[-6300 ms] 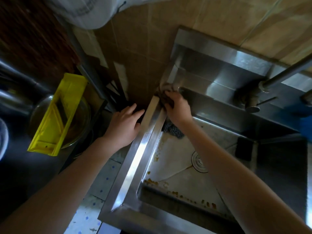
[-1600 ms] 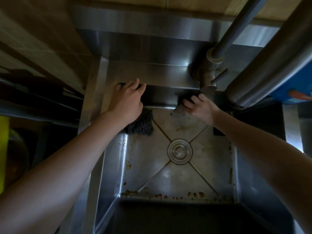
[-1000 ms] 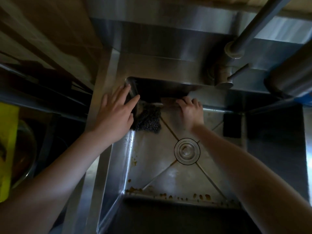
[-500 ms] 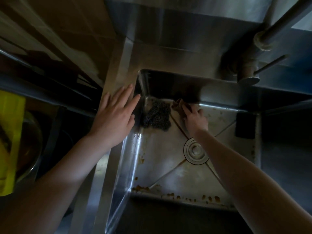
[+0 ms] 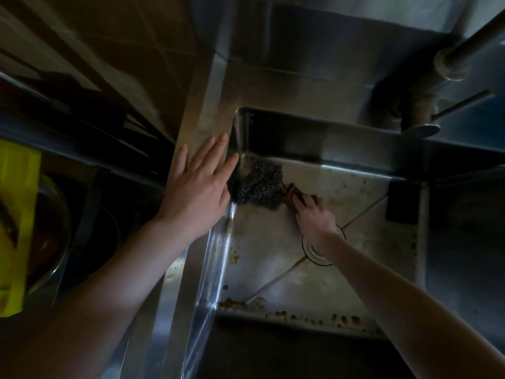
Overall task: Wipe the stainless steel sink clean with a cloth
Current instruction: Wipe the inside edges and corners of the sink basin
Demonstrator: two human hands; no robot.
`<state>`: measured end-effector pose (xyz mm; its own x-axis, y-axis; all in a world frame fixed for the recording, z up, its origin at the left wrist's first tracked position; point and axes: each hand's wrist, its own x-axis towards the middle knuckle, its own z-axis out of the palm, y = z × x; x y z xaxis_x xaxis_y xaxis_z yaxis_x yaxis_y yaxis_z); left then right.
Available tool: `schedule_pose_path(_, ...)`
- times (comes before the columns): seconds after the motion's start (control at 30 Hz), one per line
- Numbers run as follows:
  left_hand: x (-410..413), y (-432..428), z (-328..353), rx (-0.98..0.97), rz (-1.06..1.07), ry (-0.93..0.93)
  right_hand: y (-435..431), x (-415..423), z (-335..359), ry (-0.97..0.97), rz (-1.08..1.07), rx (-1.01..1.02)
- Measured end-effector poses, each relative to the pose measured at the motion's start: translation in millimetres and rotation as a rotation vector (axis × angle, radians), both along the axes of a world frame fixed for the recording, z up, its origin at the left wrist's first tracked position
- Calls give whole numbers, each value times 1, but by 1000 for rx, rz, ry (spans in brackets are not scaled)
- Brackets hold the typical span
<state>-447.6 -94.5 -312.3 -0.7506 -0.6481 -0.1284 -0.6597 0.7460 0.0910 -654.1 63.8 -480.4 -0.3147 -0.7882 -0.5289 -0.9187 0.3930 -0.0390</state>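
Stainless steel fills this dim head-camera view: a square sink [image 5: 202,291] seen from above, its floor streaked and dotted with brown residue [image 5: 314,317] along the near edge. The right hand [image 5: 314,217] reaches down onto the sink floor, fingers curled and pressed onto a small brownish cloth [image 5: 290,192] bunched under the fingertips, just above the round drain [image 5: 317,251]. The cloth touches a dark, wiry scouring pad [image 5: 259,187] lying in the far left corner. The left hand [image 5: 199,184] lies flat on the left rim, fingers spread and holding nothing, steadying the body. A tap [image 5: 418,116] hangs over the far wall, and a dark rectangular block [image 5: 403,202], possibly a sponge, leans against the right wall. Something yellow [image 5: 16,225] shows at the far left edge.

To wipe well, the cloth would best be opened flatter and drawn in firm, overlapping strokes towards the drain. The scouring pad probably needs lifting aside so the corner beneath gets cleaned. The crusted spots along the near edge will likely need harder pressure.

No brand, label or writing can be read anywhere.
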Motion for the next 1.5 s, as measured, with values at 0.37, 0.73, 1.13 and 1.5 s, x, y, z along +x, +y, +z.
schedule_pose_path(0.37,-2,0,0,-39,-16,10,-84,18,1,-124,-394,-215)
schedule_pose_path(0.73,-2,-2,-2,-28,-11,-3,-12,-12,3,-44,-835,-234)
schedule_pose_path(1.13,-2,-2,-3,-35,-23,-12,-65,-4,4,-90,-234,-139)
schedule_pose_path(1.5,-5,1,0,-10,-8,-44,32,34,4,-55,-265,-11)
